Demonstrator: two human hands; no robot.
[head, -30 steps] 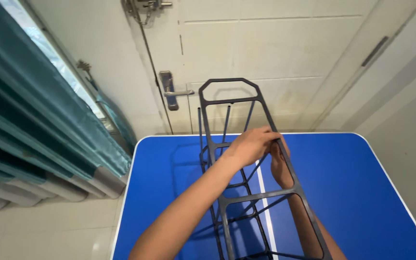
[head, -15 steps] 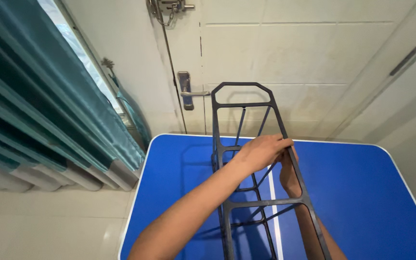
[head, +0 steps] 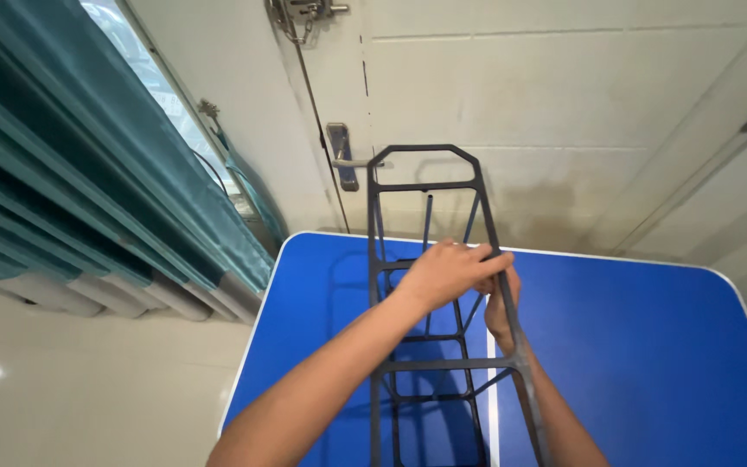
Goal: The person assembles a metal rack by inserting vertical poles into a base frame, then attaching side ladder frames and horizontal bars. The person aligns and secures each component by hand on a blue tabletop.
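Two hands on black metal rack (head: 425, 285) above blue table (head: 641, 346), left hand (head: 447, 272) grip closed on right rail, right hand (head: 501, 307) clasping below

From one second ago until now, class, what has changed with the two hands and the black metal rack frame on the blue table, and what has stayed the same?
The view has tilted and shifted, so the black metal rack frame and blue folding table sit further right and lower in the picture. Nothing was taken up or let go: the left hand still reaches across the frame's right rail and the right hand still grips that rail. The frame remains upright on the table.
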